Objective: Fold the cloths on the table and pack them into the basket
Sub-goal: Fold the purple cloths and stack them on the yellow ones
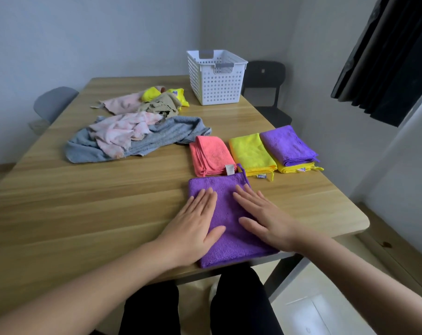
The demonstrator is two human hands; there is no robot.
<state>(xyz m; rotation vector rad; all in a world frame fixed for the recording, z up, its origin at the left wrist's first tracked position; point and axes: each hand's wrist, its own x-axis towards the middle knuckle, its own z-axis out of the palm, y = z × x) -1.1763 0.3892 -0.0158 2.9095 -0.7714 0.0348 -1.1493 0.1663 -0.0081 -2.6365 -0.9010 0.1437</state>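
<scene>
One folded purple cloth (229, 247), flat at near edge of wooden table (84, 209); pressed under left hand (195, 226) and right hand (268, 221), both palm-down, fingers straight and slightly spread. Just beyond: folded coral cloth (211, 154), folded yellow cloth (251, 153), second purple cloth (288, 145) stacked on another yellow cloth (294, 168). Farther left: unfolded heap with grey towel (161, 139), pink cloths (118, 134), beige cloth (161, 105). White perforated basket (217, 78) upright at far edge, well apart from hands. Black chair (265, 76) behind.
</scene>
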